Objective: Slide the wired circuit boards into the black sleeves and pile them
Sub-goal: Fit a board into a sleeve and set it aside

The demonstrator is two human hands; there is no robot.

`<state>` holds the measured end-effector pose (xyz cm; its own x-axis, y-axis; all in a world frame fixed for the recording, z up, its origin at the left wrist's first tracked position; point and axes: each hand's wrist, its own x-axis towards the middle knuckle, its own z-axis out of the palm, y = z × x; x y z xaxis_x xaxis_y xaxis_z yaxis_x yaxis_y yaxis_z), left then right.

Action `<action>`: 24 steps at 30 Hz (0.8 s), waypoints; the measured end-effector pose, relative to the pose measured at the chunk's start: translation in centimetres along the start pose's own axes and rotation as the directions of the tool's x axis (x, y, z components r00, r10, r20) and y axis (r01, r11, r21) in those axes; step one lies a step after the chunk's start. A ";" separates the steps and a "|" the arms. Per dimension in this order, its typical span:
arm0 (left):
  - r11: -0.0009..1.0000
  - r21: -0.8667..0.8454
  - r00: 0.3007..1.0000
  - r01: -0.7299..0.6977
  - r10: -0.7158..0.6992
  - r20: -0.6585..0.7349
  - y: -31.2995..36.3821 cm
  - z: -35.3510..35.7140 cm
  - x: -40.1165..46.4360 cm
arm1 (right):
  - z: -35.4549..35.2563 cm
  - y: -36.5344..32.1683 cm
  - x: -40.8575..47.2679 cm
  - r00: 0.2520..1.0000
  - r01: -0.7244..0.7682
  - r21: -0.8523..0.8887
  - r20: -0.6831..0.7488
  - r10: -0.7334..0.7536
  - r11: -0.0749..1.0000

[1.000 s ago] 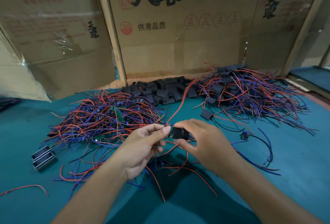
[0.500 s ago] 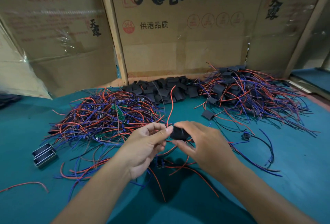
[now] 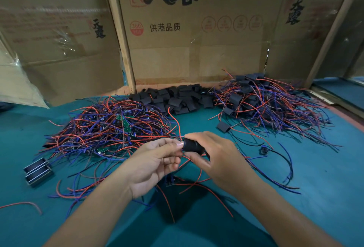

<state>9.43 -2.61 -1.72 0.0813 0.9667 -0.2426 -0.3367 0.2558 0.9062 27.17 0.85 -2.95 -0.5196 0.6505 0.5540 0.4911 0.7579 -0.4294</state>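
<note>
Sleeve (image 3: 192, 146) pinched in right hand (image 3: 220, 160), long axis pointing left; left hand (image 3: 155, 163) fingertips pinching at its open end, feeding board in I reckon.

We see a matt black sleeve (image 3: 192, 145) pinched between our right hand (image 3: 218, 160) and the fingertips of our left hand (image 3: 155, 163); it looks like soft, smooth plastic with a faint sheen. Under the grip lies a teal table cover (image 3: 325, 197), matt and cloth-like. Left of the grip, the heap of wired boards (image 3: 110, 128) shows glossy red and blue plastic insulation. Beyond the grip, the loose sleeves (image 3: 177, 99) are dull black. Far left of it, small metal parts (image 3: 38, 171) gleam along their edges. Behind everything stands brown cardboard (image 3: 197, 30), matt and papery, partly under shiny clear film.
</note>
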 end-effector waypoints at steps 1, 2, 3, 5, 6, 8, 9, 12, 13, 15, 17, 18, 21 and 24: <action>1.000 -0.006 1.000 0.011 -0.011 0.004 0.0 0.0 0.0 | 0.0 0.0 0.0 1.000 0.002 0.006 -0.003 -0.002 1.000; 1.000 -0.011 1.000 0.020 -0.020 0.008 -0.1 0.0 0.0 | 0.0 0.1 0.0 1.000 0.004 0.011 -0.005 -0.004 1.000; 1.000 -0.011 1.000 0.028 -0.028 0.012 -0.1 0.0 0.0 | 0.0 0.1 0.0 1.000 0.008 0.012 -0.006 -0.008 1.000; 0.999 -0.011 0.999 0.038 -0.038 0.022 -0.2 0.1 0.1 | 0.0 0.1 0.0 1.000 0.012 0.011 -0.008 -0.012 1.000; 0.999 -0.019 0.999 0.040 -0.039 0.027 -0.2 0.2 0.1 | 0.0 0.1 0.0 1.000 0.013 0.010 -0.009 -0.013 1.000; 0.998 -0.041 0.998 0.046 -0.045 0.036 -0.2 0.3 0.0 | -0.1 0.0 0.0 1.000 0.022 0.011 -0.012 -0.022 1.000; 0.997 -0.051 0.998 0.054 -0.052 0.040 -0.2 0.3 0.0 | -0.1 0.0 0.0 1.000 0.027 0.012 -0.009 -0.027 1.000; 0.994 -0.075 0.996 0.084 -0.081 0.047 -0.1 0.4 -0.1 | -0.1 0.0 0.0 0.999 0.042 0.003 0.003 -0.042 0.999; 0.993 -0.078 0.995 0.093 -0.090 0.044 -0.1 0.4 -0.2 | -0.2 0.1 0.0 0.999 0.043 -0.001 0.007 -0.043 0.999; 0.991 -0.077 0.994 0.108 -0.105 0.040 -0.1 0.3 -0.2 | -0.3 0.0 0.0 0.999 0.050 -0.009 0.017 -0.050 0.999; 0.990 -0.081 0.992 0.120 -0.117 0.040 -0.1 0.3 -0.2 | -0.3 -0.1 -0.1 0.997 0.068 -0.020 0.033 -0.067 0.998; 0.989 -0.085 0.992 0.125 -0.122 0.041 -0.2 0.3 -0.2 | -0.3 -0.2 -0.1 0.996 0.080 -0.026 0.036 -0.079 0.996; 0.986 -0.088 0.990 0.139 -0.135 0.045 -0.4 0.3 -0.1 | -0.3 -0.2 -0.1 0.993 0.110 -0.055 0.048 -0.107 0.992; 0.986 -0.090 0.990 0.137 -0.134 0.048 -0.4 0.3 -0.1 | -0.2 0.0 -0.1 0.990 0.130 -0.071 0.070 -0.125 0.989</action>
<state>9.82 -2.81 -1.97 0.1705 0.9232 -0.3445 -0.4052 0.3844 0.8295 27.38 0.76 -2.85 -0.6247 0.5527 0.5516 0.4676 0.8305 -0.3026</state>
